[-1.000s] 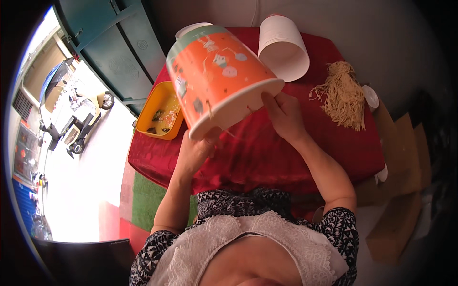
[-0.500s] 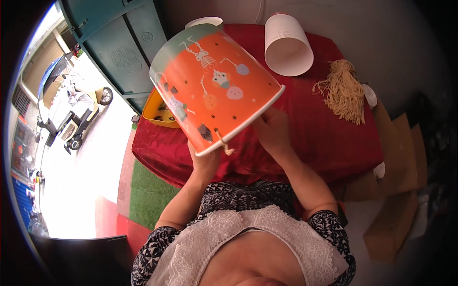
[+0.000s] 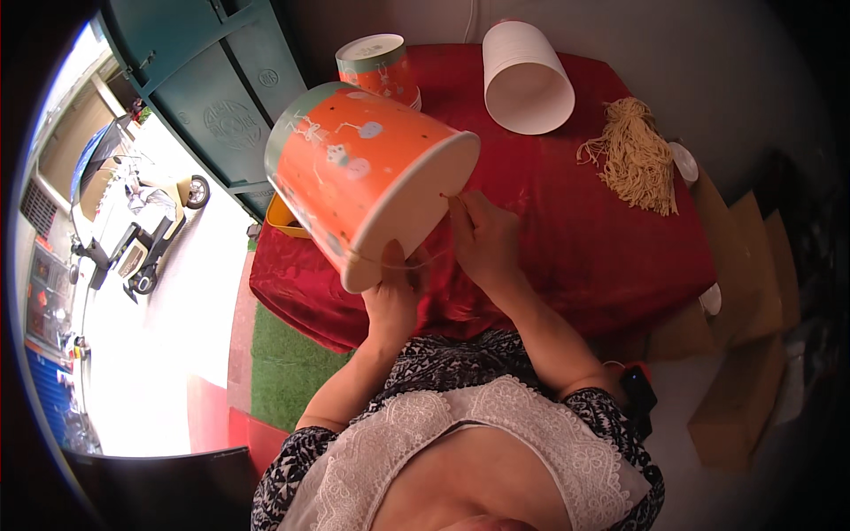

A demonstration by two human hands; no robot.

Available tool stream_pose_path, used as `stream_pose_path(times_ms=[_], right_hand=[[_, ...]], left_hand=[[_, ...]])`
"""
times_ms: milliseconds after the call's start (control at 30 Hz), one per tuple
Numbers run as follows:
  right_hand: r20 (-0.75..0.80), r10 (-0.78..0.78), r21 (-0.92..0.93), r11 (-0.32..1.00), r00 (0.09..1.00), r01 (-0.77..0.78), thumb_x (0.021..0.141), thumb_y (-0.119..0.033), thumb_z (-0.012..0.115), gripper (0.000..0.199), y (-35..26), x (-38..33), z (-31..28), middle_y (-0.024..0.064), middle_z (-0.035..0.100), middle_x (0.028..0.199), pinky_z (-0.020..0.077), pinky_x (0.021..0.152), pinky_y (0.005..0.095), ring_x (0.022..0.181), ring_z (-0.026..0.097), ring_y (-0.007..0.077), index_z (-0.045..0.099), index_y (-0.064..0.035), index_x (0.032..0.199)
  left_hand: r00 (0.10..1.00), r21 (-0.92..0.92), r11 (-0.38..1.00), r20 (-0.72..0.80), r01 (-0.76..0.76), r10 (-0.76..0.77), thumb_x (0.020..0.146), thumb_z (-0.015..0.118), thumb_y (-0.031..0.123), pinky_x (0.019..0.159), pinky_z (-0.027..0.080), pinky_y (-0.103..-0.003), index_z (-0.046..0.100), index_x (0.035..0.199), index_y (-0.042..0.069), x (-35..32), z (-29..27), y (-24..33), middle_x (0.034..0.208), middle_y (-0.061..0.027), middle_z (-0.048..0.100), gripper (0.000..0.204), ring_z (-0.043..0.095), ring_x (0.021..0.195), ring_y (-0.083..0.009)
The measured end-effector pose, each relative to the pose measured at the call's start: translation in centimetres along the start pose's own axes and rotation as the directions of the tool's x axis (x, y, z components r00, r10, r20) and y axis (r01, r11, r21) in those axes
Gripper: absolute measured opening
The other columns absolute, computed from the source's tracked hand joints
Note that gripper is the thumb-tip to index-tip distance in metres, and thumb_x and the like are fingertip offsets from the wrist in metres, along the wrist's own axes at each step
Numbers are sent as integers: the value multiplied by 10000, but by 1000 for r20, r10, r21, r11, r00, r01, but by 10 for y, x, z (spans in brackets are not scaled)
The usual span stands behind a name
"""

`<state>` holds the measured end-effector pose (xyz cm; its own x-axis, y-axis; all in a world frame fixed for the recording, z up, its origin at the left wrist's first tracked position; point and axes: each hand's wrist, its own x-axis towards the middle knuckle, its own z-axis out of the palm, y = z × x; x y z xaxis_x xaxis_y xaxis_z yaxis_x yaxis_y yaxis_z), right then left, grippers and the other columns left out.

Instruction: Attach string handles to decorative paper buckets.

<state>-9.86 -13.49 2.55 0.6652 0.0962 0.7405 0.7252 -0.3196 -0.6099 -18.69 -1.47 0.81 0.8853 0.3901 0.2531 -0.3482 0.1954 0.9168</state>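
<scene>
A large orange paper bucket [image 3: 354,168] with a green band and printed figures is tilted above the table, its white-rimmed opening facing me. My left hand [image 3: 394,296] is closed on the lower rim, the thumb lying against the white inside wall. A thin pale cord [image 3: 423,264], partly blurred, stretches from the rim near that hand across the opening toward my right hand [image 3: 485,239]. The right fingers are pinched together at the opening's right side, seemingly on the cord; its end is hidden.
Red cloth [image 3: 567,239] covers the table. On it stand another orange bucket [image 3: 385,78], upside down, a white bucket [image 3: 527,80] on its side and a bundle of beige cords [image 3: 630,159]. A yellow container [image 3: 288,219] shows behind the held bucket. Cardboard boxes [image 3: 735,407] sit at right.
The bucket has turned, so its opening now faces me, and shifted left. My left thumb has come inside the rim. My right hand has moved from behind the rim to the front of the opening.
</scene>
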Motion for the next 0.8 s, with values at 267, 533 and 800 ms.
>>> stream_pose_path(times_ms=[267,533,800], right_hand=[[21,-141,223,966,990,133,946,0,635,107,4,1,-25,127,572,628,418,463,332,514,582,209,604,11,844],[75,-47,284,959,996,24,992,-59,613,104,16,-6,-27,13,583,645,408,504,251,560,516,64,649,18,934],[-8,195,337,924,981,-181,984,-144,646,269,28,-8,-43,54,637,869,453,601,262,640,519,86,662,28,1191]], left_hand=[[943,-173,927,103,332,-318,999,487,182,355,311,-225,546,1074,10,9,0,39,705,-92,592,196,471,445,-124],[930,-255,895,132,367,-343,977,503,161,322,334,-227,539,1147,2,17,3,32,735,-120,634,236,507,427,-148],[970,-58,975,132,214,-205,1027,441,173,336,293,-231,558,1045,13,22,1,15,710,-105,621,199,463,396,-123]])
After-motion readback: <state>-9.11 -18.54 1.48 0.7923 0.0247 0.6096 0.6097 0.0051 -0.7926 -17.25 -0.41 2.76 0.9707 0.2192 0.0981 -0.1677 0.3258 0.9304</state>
